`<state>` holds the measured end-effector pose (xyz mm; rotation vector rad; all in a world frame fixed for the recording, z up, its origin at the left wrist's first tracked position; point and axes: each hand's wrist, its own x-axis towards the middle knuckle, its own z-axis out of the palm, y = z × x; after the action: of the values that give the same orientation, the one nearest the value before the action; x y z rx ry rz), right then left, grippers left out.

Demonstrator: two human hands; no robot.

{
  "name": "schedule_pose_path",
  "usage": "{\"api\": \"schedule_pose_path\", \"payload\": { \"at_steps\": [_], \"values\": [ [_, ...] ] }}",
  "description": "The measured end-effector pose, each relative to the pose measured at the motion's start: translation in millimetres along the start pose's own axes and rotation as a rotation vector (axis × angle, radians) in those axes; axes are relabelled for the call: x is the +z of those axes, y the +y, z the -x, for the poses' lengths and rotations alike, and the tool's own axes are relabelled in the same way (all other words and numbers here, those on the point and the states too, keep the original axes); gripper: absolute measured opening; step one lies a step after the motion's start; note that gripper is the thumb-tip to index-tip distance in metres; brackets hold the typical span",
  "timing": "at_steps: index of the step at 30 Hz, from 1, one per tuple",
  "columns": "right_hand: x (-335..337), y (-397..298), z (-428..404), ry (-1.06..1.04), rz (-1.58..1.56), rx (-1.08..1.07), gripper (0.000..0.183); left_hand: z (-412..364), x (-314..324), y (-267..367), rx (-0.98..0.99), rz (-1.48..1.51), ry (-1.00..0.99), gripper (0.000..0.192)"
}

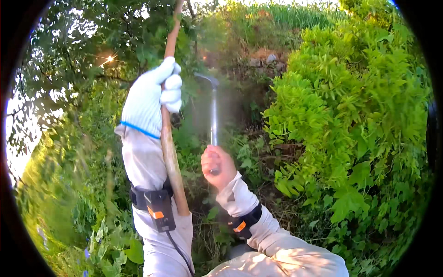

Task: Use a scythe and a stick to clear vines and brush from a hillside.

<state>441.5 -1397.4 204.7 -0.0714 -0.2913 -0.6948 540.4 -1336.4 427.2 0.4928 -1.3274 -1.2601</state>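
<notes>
My left hand (154,90), in a white knitted glove with a blue cuff edge, grips a long wooden pole (171,152). The pole runs from beside my left forearm up past the top of the picture. My right hand (218,164), ungloved, is closed on the handle of a sickle (214,114). Its shiny metal shaft points upward, and its thin curved blade bends to the left at the top. The blade is partly blurred. The sickle stands to the right of the pole, apart from it.
Dense leafy bushes (346,110) fill the right side. A tree (79,52) with dark branches hangs over the left. Vines and weeds (90,187) grow below it. Stones (271,59) show on a bank ahead, with tall grass (301,15) above. Dry stems lie on the shaded ground between.
</notes>
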Motion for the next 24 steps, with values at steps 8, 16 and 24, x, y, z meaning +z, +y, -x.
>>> {"api": "schedule_pose_path", "payload": {
  "at_steps": [8,16,24],
  "values": [
    [-12,-2,1,0.347,0.632,-0.302,0.019,7,-9,-18,0.049,0.053,0.014,0.019],
    [-39,-78,-56,0.82,2.199,-0.816,0.024,6,-52,-36,0.129,-0.016,0.08,0.017],
    [-60,-97,-118,0.244,0.805,-0.332,0.018,-12,-75,-65,0.143,-0.228,0.248,0.015]
  ]
}}
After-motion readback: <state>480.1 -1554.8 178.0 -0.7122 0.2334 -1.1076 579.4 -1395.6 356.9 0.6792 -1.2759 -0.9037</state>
